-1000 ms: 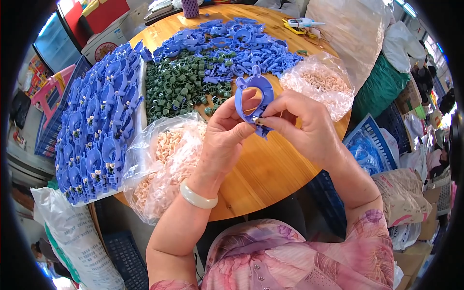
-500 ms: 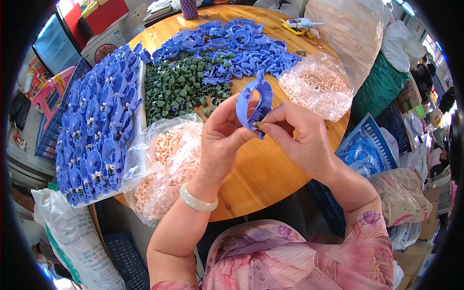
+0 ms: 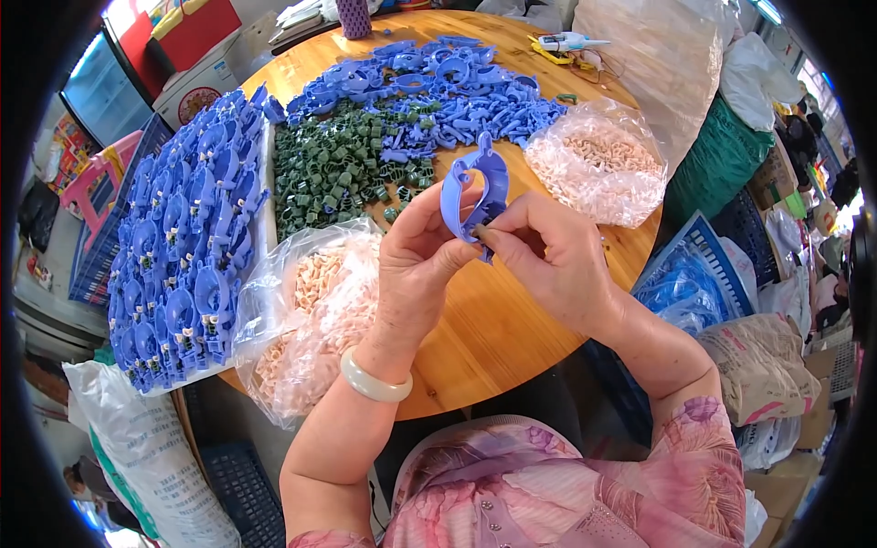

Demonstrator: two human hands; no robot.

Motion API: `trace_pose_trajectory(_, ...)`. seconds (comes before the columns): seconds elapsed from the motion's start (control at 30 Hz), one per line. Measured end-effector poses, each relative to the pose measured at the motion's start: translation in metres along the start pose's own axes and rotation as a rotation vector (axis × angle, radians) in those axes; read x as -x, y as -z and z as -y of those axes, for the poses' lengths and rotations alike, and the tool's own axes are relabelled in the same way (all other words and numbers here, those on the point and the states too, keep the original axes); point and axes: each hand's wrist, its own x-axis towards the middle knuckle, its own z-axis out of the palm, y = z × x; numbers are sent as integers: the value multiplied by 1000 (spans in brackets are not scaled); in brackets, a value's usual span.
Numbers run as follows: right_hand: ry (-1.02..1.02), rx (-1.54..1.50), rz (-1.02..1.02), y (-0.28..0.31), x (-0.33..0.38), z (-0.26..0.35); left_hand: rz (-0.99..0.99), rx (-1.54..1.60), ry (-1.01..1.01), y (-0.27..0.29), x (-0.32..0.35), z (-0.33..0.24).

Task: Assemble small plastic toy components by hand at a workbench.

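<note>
My left hand (image 3: 422,251) holds up a blue plastic ring-shaped part (image 3: 464,194) above the near part of the table, thumb and fingers gripping its left and lower sides. A pointed tip sticks up from the ring. At the ring's lower end, my right hand (image 3: 546,256) pinches with thumb and index finger; whatever small piece sits between those fingertips is mostly hidden. Below and left of my left hand lies an open clear bag (image 3: 311,315) of small peach-coloured plastic pieces. Dark green small parts (image 3: 333,160) are heaped beyond it.
A white board (image 3: 270,173) at left carries rows of blue assemblies (image 3: 174,247). Loose blue parts (image 3: 438,82) pile up at the table's far side. Another bag (image 3: 598,164) of peach pieces lies at right. A glue-gun-like tool (image 3: 568,43) rests far right on the round wooden table (image 3: 475,356).
The blue ring has tilted slightly and shifted a little left in my left hand. My right fingers stay pinched at its lower end, turned slightly.
</note>
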Motion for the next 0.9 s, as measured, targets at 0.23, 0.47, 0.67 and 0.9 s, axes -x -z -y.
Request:
trace_pose_trajectory(0.23, -55, -139, 90, 10, 1, 3, 14, 66, 58, 1, -1, 1)
trace_pose_trajectory(0.47, -48, -93, 119, 13, 2, -1, 24, 36, 57, 0, 0, 1)
trace_pose_trajectory(0.67, 255, 199, 46, 12, 2, 1, 61, 18, 36, 1, 0, 2)
trace_pose_trajectory(0.9, 265, 243, 84, 14, -2, -1, 24, 2, 41, 0, 0, 3)
